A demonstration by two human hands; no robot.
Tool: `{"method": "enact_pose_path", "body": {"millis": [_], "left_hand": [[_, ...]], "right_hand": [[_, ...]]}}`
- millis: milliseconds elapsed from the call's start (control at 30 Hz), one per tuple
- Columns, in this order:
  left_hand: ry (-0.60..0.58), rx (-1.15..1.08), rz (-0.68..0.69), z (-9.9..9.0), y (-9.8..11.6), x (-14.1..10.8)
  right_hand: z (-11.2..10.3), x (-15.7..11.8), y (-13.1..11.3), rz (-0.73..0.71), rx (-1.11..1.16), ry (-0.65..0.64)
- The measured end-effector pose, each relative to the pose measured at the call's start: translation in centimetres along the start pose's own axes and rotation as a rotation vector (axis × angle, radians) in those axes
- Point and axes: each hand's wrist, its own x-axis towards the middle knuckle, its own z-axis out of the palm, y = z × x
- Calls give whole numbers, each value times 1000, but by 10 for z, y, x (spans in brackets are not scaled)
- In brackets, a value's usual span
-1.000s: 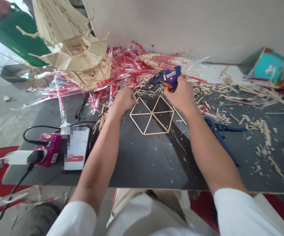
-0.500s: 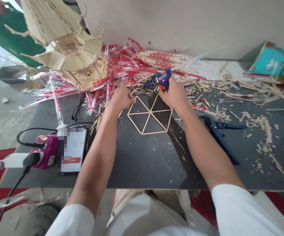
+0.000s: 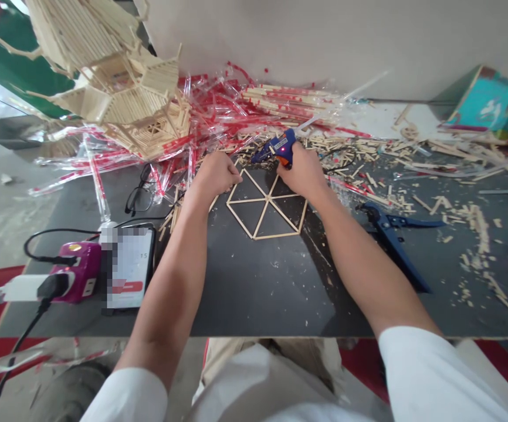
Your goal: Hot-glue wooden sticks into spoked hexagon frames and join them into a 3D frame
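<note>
On the dark surface (image 3: 254, 287), a stick hexagon (image 3: 275, 235) lies flat between the hands. It is judged light and stiff but brittle at its joints, so steady it by the outer rim. The right hand (image 3: 302, 173) closes around a blue glue gun (image 3: 278, 149) above the frame. The left hand (image 3: 216, 174) curls at its upper corner; any pinch is hidden. Blue pliers (image 3: 392, 249) lie beyond the right hand.
</note>
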Motion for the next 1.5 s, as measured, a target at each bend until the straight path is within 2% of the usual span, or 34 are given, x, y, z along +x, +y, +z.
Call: {"method": "enact_pose_path", "body": {"millis": [233, 367, 500, 700, 1000, 1067, 1133, 1233, 1500], "left_hand": [[-5, -2, -3, 0, -2, 0], [3, -8, -7, 1, -3, 1], [-8, -10, -11, 0, -1, -1], [-1, 11, -11, -2, 4, -3], [-3, -6, -17, -1, 3, -3], [-1, 4, -10, -1, 3, -3], [-1, 16, 3, -1, 3, -3], [-7, 10, 12, -1, 1, -3], [-14, 10, -7, -1, 2, -2]], "right_hand": [[7, 4, 12, 64, 41, 60], [7, 3, 15, 90, 26, 36], [-4, -8, -4, 129, -56, 89], [-13, -30, -38, -16, -25, 103], [-17, -26, -35, 6, 15, 138], [-16, -27, -42, -73, 45, 76], [-11, -29, -49, -154, 113, -49], [-1, -33, -58, -179, 169, -178], [6, -35, -59, -124, 132, -161]]}}
